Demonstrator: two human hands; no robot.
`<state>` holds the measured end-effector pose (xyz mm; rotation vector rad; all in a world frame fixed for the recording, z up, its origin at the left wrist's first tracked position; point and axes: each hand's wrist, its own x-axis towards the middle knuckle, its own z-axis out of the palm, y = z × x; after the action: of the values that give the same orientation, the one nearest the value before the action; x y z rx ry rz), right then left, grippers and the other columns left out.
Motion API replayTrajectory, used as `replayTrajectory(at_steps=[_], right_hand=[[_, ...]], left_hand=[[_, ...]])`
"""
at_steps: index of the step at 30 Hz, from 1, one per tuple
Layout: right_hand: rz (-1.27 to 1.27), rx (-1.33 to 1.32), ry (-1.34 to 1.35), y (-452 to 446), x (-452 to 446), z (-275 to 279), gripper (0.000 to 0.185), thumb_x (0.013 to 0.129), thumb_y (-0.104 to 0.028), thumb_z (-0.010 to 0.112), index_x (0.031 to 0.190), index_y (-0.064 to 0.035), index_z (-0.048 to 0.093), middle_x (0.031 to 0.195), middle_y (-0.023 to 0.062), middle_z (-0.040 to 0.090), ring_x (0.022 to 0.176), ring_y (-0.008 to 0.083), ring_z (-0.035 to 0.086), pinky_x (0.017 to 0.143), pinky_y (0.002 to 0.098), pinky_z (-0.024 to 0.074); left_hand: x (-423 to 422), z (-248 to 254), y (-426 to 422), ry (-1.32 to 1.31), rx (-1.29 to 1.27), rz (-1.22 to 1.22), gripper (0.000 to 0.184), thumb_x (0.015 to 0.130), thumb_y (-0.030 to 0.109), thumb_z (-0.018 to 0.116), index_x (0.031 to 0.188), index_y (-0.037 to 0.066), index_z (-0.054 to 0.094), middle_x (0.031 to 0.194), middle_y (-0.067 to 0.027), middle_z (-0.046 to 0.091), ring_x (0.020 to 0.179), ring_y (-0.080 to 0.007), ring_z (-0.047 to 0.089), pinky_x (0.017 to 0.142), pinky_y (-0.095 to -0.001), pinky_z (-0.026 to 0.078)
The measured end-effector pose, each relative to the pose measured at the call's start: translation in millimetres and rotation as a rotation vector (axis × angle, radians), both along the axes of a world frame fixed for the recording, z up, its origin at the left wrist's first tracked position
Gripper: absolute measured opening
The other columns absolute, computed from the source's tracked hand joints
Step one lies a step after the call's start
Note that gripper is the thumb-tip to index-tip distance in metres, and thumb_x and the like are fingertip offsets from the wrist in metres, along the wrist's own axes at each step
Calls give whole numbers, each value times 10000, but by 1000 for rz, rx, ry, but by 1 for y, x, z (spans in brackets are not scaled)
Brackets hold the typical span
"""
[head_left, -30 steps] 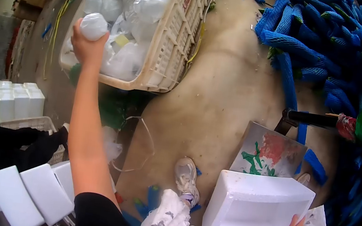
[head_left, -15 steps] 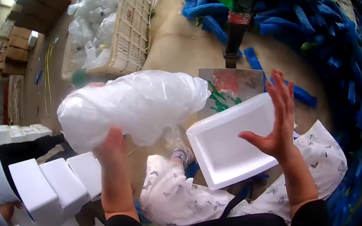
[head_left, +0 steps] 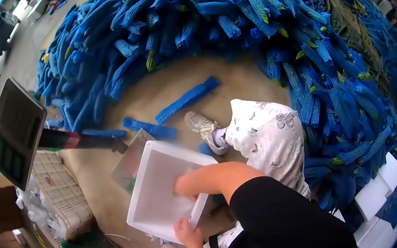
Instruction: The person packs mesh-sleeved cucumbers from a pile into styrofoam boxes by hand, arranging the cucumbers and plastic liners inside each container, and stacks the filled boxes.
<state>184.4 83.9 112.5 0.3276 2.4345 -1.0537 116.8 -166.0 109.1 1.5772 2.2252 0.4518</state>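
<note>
A white foam box (head_left: 154, 184) with its open side up rests partly on the flat metal plate (head_left: 127, 164) of a scale. My left hand (head_left: 188, 231) grips the near rim of the box. My right hand (head_left: 185, 185) reaches down inside, close to the right wall; its fingers are blurred. Something whitish and filmy, perhaps plastic bag, lies just below that hand in the box.
The scale's display (head_left: 17, 131) stands on a post at left. A cream plastic crate (head_left: 59, 191) with clear bags sits below it. Blue-netted produce (head_left: 214, 9) is heaped around the far side. Loose blue pieces (head_left: 186, 101) lie on the floor; foam boxes (head_left: 375, 235) are at right.
The view has turned right. My hands have left the raised translucent bag; my left hand now grips the box rim and my right hand has gone down into the box.
</note>
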Motion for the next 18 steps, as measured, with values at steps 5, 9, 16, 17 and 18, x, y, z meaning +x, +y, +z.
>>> replayTrajectory(at_steps=[5, 9, 16, 17, 18], right_hand=[[216, 103, 129, -16, 4, -25, 407, 687, -235, 671, 1083, -141, 654, 1020, 81, 651, 986, 340, 600, 825, 503, 482], [343, -298, 411, 97, 39, 108, 356, 866, -360, 559, 1192, -223, 595, 1117, 62, 630, 1043, 277, 584, 859, 395, 477], [-1423, 1430, -13, 378, 330, 62, 789, 702, -161, 701, 1393, -192, 322, 1480, 188, 210, 1357, 414, 223, 1064, 647, 123], [-1417, 1309, -399, 391, 343, 53, 807, 764, -206, 674, 1445, -253, 245, 1516, 180, 146, 1394, 418, 142, 1078, 632, 94], [-1414, 1279, -545, 411, 358, 26, 705, 833, -218, 605, 1439, -312, 256, 1525, 174, 119, 1389, 435, 139, 1061, 649, 135]], left_hand=[[-48, -14, 38, -54, -319, -261, 1009, 551, 240, 813, 1411, 151, 292, 1455, -236, 218, 1358, -398, 202, 1003, -608, 287], [-64, -5, 65, -252, -796, -542, 1121, 532, 365, 837, 1450, 156, 228, 1508, -234, 119, 1410, -388, 76, 1002, -692, 218], [-78, -20, 48, -253, -758, -550, 958, 647, 212, 687, 1478, 183, 212, 1548, -168, 40, 1415, -393, 76, 1034, -704, 146], [-79, -21, 44, -250, -770, -537, 958, 647, 212, 687, 1478, 183, 212, 1548, -168, 40, 1415, -393, 76, 1034, -704, 146], [-80, -23, 42, -209, -783, -548, 981, 633, 224, 701, 1479, 177, 206, 1546, -176, 44, 1414, -394, 77, 1037, -689, 166]])
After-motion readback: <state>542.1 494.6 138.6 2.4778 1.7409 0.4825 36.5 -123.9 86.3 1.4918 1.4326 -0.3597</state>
